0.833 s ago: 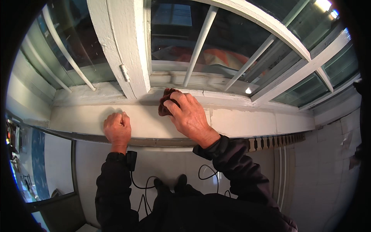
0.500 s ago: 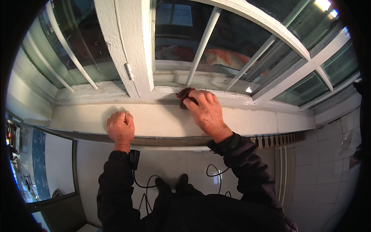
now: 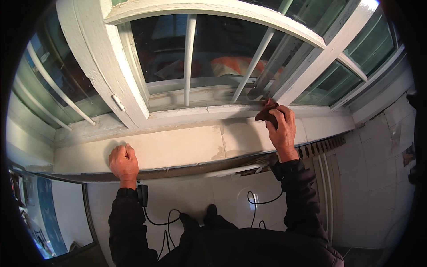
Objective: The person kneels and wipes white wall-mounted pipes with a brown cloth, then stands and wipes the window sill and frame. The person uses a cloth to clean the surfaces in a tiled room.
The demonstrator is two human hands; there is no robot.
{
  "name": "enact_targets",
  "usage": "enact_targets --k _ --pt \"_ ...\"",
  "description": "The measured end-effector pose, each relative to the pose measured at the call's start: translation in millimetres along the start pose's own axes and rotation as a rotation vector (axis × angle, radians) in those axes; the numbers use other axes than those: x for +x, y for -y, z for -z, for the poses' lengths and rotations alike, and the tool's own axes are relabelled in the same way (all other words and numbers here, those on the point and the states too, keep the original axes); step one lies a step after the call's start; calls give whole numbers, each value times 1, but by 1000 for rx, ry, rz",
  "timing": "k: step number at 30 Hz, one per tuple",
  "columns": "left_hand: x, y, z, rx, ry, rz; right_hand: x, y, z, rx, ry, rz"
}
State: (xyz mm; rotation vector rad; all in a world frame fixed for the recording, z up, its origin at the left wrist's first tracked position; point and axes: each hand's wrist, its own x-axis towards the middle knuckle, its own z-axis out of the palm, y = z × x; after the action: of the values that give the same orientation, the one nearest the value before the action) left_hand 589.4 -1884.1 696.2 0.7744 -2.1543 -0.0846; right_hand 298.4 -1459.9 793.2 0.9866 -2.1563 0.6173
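Note:
My right hand (image 3: 283,129) grips a crumpled dark reddish-brown cloth (image 3: 267,112). The cloth meets the lower rail of the white window frame (image 3: 178,113), close to where a slanting white upright comes down. Toward the left of the pale window sill (image 3: 178,143), my left hand (image 3: 124,162) rests in a fist, with nothing visible in it. A damp-looking patch and a crack show on the sill between the two hands.
White bars (image 3: 190,60) stand along the window panes. Under the sill runs a pale pipe (image 3: 222,172), with a ribbed radiator (image 3: 321,148) at the right. Black cables (image 3: 164,224) hang by my sleeves. A tiled wall (image 3: 369,178) closes the right side.
My right hand has slid the cloth rightward along the window's lower rail. The left fist remains on the sill, while the whole view has turned a little to the right.

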Motion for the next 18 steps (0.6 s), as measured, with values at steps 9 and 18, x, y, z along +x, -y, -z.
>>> enact_targets --k 9,18 --pt "-2 2 -1 18 -9 -8 45 -15 27 39 -388 -63" --pt "-4 3 -3 -7 -20 -11 51 -38 -2 80 -403 -78"
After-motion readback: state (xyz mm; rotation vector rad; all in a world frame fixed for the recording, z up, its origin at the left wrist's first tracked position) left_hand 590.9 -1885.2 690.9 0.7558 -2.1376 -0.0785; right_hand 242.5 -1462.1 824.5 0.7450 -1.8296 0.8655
